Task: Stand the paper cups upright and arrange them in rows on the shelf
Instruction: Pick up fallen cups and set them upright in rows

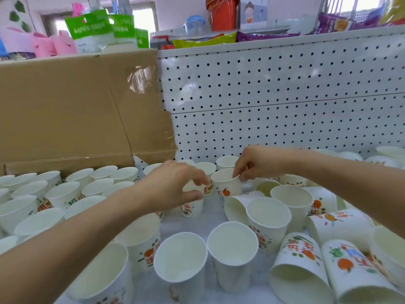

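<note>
The paper cups are thin white card, tapered, with a rolled rim and a smooth unprinted inside; the outer walls carry orange fruit, green leaves and red characters. The upright cups (63, 194) stand mouth-up in close rows on the left part of the shelf (210, 218); the tipped cups (300, 268) lie on their sides at the right, some overlapping, with more upright ones at the front centre.

The left hand (173, 185) reaches in from the lower left with the forearm bare; its fingers and thumb curl round the left cup (192, 208), which stands near the middle of the shelf. The right hand (256, 163) comes in from the right with the wrist bent downward; its fingertips pinch the rim of the right cup (228, 187), which stands upright just beside the left cup.

The shelf is a pale, smooth surface; behind it rises a white perforated pegboard panel (274, 84). A brown cardboard box (61, 110), sealed with glossy clear tape (140, 80), stands at the rear left. The upper shelf holds snack packets (203, 41) and red buckets (223, 12).
</note>
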### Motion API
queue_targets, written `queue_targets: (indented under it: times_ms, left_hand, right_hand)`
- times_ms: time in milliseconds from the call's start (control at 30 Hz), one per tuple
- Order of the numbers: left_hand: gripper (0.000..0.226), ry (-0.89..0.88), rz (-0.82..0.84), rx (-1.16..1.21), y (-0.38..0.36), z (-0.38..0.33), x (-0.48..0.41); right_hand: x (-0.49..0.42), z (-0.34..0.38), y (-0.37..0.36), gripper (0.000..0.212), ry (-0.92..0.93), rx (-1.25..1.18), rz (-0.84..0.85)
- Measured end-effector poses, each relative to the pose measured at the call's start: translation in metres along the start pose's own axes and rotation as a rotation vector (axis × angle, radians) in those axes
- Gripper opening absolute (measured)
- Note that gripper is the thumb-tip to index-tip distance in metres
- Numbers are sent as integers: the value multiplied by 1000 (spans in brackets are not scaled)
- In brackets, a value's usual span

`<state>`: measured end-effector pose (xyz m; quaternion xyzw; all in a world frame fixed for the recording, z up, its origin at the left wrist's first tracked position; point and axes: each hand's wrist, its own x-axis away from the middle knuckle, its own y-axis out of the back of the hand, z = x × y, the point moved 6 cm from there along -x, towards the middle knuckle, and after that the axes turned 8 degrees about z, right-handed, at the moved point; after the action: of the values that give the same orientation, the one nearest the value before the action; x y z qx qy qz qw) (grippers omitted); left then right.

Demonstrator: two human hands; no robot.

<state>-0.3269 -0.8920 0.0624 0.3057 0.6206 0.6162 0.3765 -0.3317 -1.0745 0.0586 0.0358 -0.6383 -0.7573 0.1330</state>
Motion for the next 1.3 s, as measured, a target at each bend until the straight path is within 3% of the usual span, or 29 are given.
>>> queue_targets:
  times_ms: [167,400,600,800,933,1133,1300]
  left_hand:
    - [26,-96,-61,26,-1,-37,-21]
    - [21,-139,-46,-132,-18,-65,-55]
    - [22,-2,-129,-121,3,-57,-49]
    - [25,175,99,-218,-5,-35,-35]
    - [30,268,167,-138,-9,-27,-26]
    - [51,250,-186,295,18,-74,55]
    - [69,209,-80,-13,-32,-118,91]
  right_hand:
    - [18,-13,3,39,-43,-31,-59]
    - [75,-32,7,12,-70,-37,-45]
    - [111,-29,5,15,-26,-118,-66]
    - [119,-13,-3,16,58,-146,-112]
    - [122,1,-14,22,111,-100,-97]
    - [139,20,-30,28,199,-77,-140]
    - [135,29,-41,17,205,-24,-157]
